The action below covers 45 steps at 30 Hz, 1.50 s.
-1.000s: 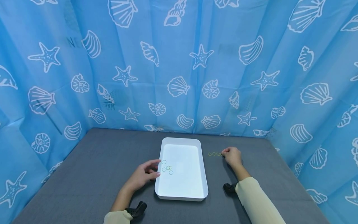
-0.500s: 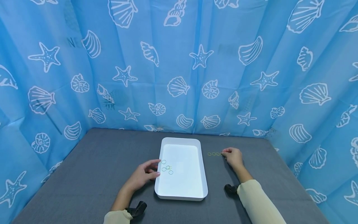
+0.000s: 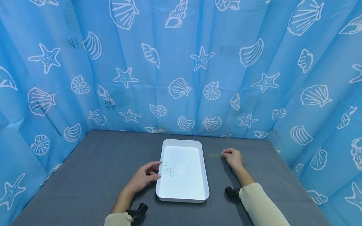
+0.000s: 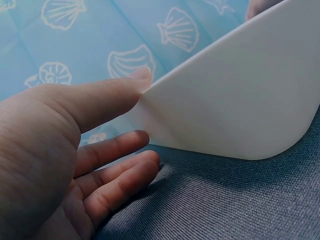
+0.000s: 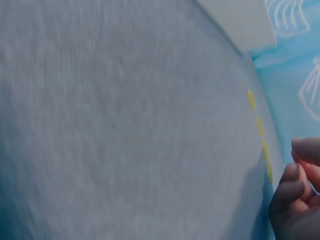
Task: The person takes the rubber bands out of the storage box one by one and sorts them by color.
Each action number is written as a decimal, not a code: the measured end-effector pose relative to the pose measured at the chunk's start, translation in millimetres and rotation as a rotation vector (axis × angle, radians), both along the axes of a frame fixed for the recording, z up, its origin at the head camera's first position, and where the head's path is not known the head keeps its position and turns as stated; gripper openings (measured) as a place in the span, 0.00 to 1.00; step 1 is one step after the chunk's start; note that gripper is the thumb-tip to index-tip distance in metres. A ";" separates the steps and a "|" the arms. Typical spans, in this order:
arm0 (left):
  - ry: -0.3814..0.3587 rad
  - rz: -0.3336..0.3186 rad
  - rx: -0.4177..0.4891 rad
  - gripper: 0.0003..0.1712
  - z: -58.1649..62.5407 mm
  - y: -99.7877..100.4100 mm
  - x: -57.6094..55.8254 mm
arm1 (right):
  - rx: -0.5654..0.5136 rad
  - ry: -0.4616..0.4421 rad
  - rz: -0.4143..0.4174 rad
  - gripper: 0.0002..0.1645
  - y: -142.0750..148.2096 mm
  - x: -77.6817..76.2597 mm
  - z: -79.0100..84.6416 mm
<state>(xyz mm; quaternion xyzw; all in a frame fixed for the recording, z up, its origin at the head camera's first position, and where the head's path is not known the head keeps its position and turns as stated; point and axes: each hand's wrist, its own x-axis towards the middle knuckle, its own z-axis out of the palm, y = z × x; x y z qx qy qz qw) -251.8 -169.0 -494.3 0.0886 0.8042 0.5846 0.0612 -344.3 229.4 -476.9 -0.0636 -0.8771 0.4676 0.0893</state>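
Observation:
A white tray (image 3: 182, 194) stands on the grey cloth. Several thin green rings (image 3: 165, 171) and a yellow ring (image 3: 171, 169) lie at its left side. My left hand (image 3: 142, 178) touches the tray's left rim with thumb and index fingertip; in the left wrist view the other fingers are loosely bent beside the wall. Right of the tray, thin yellow rings (image 3: 215, 155) lie in a row. At the row's right end, my right hand (image 3: 233, 158) has curled fingers, thumb and index tips together at the last ring, which they partly hide.
The grey cloth-covered table (image 3: 113, 147) surrounds the tray. A blue curtain (image 3: 152, 78) with white shells and starfish hangs behind and on both sides. A black wrist mount (image 3: 137, 212) sits on the left wrist, another (image 3: 232, 191) on the right.
The whole scene shifts slightly leftward in the head view. Both hands keep their places at the tray rim and the ring row, and the rings lie as before.

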 end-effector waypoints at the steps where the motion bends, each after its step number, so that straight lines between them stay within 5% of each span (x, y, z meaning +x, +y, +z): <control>1: 0.000 -0.001 0.000 0.30 0.2 0.1 0.1 | -0.013 -0.002 -0.002 0.09 -2.2 1.1 1.8; 27: -0.013 0.004 0.000 0.31 3.5 1.2 2.1 | -0.203 -0.093 0.196 0.09 -82.7 13.9 44.9; 45: -0.013 0.011 -0.013 0.30 2.9 0.5 1.0 | -0.050 -0.101 0.390 0.12 -133.9 17.0 48.8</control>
